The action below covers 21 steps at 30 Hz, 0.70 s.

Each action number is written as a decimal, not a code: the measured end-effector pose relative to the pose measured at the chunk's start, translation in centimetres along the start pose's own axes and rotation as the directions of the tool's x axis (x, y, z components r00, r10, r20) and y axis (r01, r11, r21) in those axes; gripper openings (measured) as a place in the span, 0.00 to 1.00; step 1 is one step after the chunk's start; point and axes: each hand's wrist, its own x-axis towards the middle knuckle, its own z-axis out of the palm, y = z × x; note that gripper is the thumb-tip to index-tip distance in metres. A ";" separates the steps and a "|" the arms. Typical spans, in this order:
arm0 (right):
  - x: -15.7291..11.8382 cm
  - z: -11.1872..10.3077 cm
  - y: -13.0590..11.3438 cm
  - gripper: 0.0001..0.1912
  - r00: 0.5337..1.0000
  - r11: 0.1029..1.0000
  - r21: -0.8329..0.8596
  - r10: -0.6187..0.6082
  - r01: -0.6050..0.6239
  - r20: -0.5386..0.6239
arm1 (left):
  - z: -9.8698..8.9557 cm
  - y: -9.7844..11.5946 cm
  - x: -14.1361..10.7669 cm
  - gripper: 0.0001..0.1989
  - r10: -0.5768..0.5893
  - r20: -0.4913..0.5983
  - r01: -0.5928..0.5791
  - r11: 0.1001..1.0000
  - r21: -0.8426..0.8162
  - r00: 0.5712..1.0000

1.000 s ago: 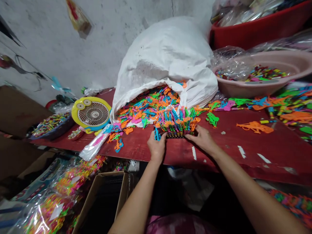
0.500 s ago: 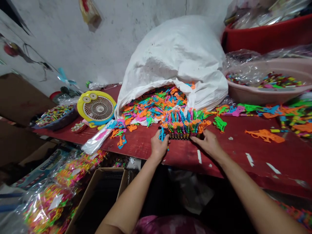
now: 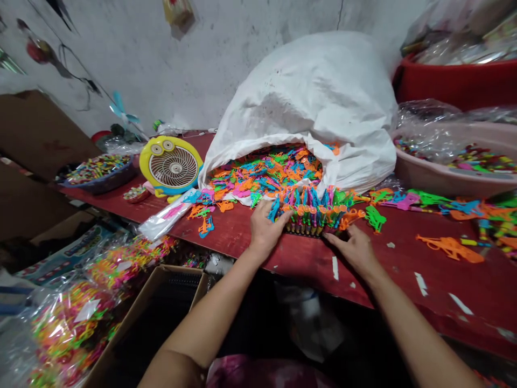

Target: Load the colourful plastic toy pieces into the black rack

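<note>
A dark rack [image 3: 309,232] stands at the table's front edge, packed with upright rows of small plastic toy guns [image 3: 313,215] in orange, blue, green and pink. My left hand [image 3: 266,229] grips the rack's left end, its thumb lying across the nearest pieces beside a blue one. At the right end, my right hand [image 3: 357,250] has its thumb at the lower front edge and its fingers curled behind, partly hidden. Just behind the rack, a big white sack [image 3: 319,81] lies with its mouth towards me, spilling many loose toy guns [image 3: 266,172].
A yellow fan [image 3: 172,166] and a basin of small coloured pieces [image 3: 100,180] stand to the left. At right are a pink tub [image 3: 456,172], scattered toy guns and an orange one [image 3: 450,248]. Below left are filled clear bags [image 3: 68,328] and an open carton [image 3: 149,280].
My left hand's thumb has moved inward across the front of the upright pieces. My right hand stays at the right end. The whole view has shifted as my head turned left.
</note>
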 end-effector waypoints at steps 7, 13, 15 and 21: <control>0.0 -0.2 -0.1 0.20 1.000 0.999 -0.049 0.005 -0.004 0.013 | -0.4 -0.1 3.1 0.15 0.135 0.243 -0.151 0.987 0.049 0.961; 0.0 0.0 0.1 0.21 1.000 0.994 -0.107 0.018 -0.017 0.015 | 0.0 -0.4 3.5 0.17 0.162 0.268 -0.174 0.984 0.022 0.950; 0.0 0.0 0.2 0.21 1.000 0.991 -0.131 0.022 -0.021 0.005 | 0.1 -0.6 3.7 0.19 0.182 0.287 -0.197 0.980 0.024 0.941; 0.1 -0.1 0.0 0.21 1.000 0.982 -0.185 0.026 -0.025 0.001 | 0.0 -0.6 4.5 0.20 0.197 0.364 -0.229 0.972 0.048 0.910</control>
